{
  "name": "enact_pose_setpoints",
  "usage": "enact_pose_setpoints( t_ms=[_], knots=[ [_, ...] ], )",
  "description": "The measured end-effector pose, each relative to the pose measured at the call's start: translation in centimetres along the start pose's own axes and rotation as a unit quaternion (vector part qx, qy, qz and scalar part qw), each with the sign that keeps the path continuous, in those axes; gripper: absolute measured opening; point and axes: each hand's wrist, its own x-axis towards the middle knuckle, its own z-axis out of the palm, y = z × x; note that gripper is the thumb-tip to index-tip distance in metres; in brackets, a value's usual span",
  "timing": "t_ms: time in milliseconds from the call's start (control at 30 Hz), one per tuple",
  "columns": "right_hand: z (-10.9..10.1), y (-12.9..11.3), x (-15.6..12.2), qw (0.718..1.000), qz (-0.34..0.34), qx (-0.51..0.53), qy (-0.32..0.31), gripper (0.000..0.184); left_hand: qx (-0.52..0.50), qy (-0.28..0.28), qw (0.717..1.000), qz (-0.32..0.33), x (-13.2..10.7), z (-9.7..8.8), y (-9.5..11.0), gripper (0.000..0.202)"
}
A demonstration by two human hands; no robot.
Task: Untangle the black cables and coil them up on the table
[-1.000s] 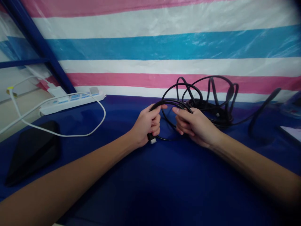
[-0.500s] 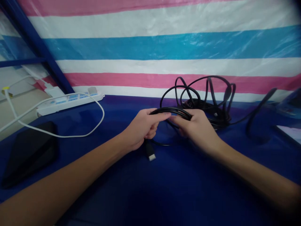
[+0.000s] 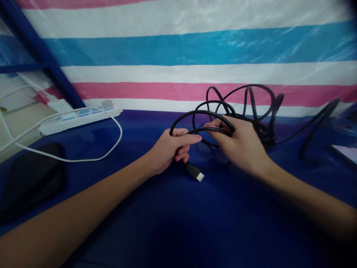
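Loops of a black cable (image 3: 201,112) arch between my two hands, just above the blue tabletop (image 3: 178,216). My left hand (image 3: 174,149) is closed round the loops, thumb stretched along the top. Below its fingers hangs the cable's plug (image 3: 195,172), a black housing with a pale metal end that looks like HDMI or USB. My right hand (image 3: 240,139) pinches the loops between thumb and fingers on the other side. Behind the right hand, a tangled heap of the same black cable (image 3: 262,128) lies on the table, partly hidden by that hand.
A white power strip (image 3: 83,118) with a white charger plugged in stands at back left. Its white cord (image 3: 83,160) loops over a dark flat case (image 3: 33,175). Striped plastic sheeting (image 3: 178,48) hangs behind. A pale flat item (image 3: 347,153) lies at far right.
The loops between my hands have spread apart and arch higher. My right hand has moved up and slightly right. The plug has swung to the right.
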Motion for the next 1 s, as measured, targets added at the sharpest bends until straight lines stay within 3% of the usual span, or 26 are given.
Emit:
enact_pose_setpoints(
  t_ms=[100,267,367,467,567,800,1000],
  knots=[
    [-0.2,-0.1,0.1,0.999,-0.015,-0.041,-0.016,0.019,-0.004,-0.008,1.0,-0.025,-0.1,0.2,0.1,0.04],
    [0.6,0.1,-0.9,0.994,0.044,0.061,-0.08,0.032,-0.046,0.082,0.995,0.012,-0.4,0.4,0.9,0.046],
    [0.9,0.5,-1.4,0.985,-0.01,0.123,-0.119,0.044,-0.067,0.129,0.989,0.037,-0.5,0.1,1.6,0.046],
    [0.9,1.0,-1.5,0.963,-0.061,0.161,-0.206,0.062,-0.084,0.144,0.985,0.036,-0.6,0.1,2.1,0.046],
    [1.2,1.2,-1.6,0.946,-0.067,0.156,-0.275,0.072,-0.109,0.153,0.982,0.03,-0.7,0.4,2.3,0.045],
    [1.9,0.8,-2.0,0.951,-0.031,0.178,-0.251,0.061,-0.147,0.186,0.971,0.009,-0.6,0.8,1.8,0.047],
    [2.3,1.0,-2.0,0.965,-0.105,0.062,-0.234,0.098,-0.147,0.217,0.965,0.019,-0.4,0.4,2.4,0.046]
  ],
)
